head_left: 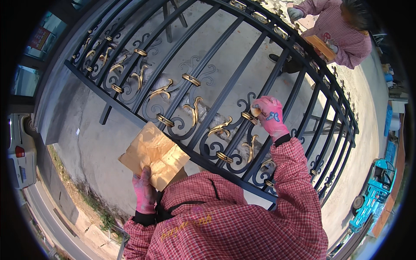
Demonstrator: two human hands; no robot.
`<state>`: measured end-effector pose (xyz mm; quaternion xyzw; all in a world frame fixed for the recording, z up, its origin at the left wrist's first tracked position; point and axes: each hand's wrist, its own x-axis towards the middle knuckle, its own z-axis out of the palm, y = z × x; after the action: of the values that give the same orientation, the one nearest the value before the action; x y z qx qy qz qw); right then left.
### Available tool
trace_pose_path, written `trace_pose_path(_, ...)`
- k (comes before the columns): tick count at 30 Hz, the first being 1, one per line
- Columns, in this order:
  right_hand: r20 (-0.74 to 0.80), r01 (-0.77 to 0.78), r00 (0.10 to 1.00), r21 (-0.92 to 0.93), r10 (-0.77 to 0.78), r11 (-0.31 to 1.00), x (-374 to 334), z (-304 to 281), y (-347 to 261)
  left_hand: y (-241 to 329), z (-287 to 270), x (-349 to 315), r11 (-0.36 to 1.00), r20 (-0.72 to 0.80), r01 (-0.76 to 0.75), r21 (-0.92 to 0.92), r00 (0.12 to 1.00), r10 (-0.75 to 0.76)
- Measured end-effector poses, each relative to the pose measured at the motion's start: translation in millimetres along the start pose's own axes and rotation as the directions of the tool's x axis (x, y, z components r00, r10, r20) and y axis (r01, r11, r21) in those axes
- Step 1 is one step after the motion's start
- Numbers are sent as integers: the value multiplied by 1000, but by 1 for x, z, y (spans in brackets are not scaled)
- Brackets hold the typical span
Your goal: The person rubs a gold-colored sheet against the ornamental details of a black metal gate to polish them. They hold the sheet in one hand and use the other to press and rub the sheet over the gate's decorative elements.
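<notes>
My left hand (144, 191), in a pink glove, grips the lower edge of a creased piece of cardboard (151, 149) smeared with shiny gold. Up at the black metal railing (227, 90), my right hand (273, 119), also pink-gloved, pinches a small tan pad, perhaps sponge (256, 112). The pad is beside or against a gold collar (248, 117) on one of the bars; contact is hard to tell. Below it, a gold leaf ornament (221, 126) and another gold collar (224, 157) sit among black scrolls. Fingertips of the right hand are partly hidden.
Across the railing stands a co-worker in a checked top (342, 32), holding a gold-stained board (320, 47). Metal stand legs (168, 19) show beneath the railing. A blue three-wheeled vehicle (376, 193) is at the right, a white van (22, 151) at the left.
</notes>
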<state>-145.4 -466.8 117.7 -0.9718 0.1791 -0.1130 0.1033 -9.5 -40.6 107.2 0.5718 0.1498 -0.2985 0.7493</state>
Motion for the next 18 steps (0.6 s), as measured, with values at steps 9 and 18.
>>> trace_pose_path(9,-37,-85,995,81,89,993,-61,10,25,0,15,-1,999,52,-3,44,999,1)
trace_pose_path(18,-70,-366,919,221,389,904,-92,-7,22,-4,14,1,996,64,-29,84,998,23)
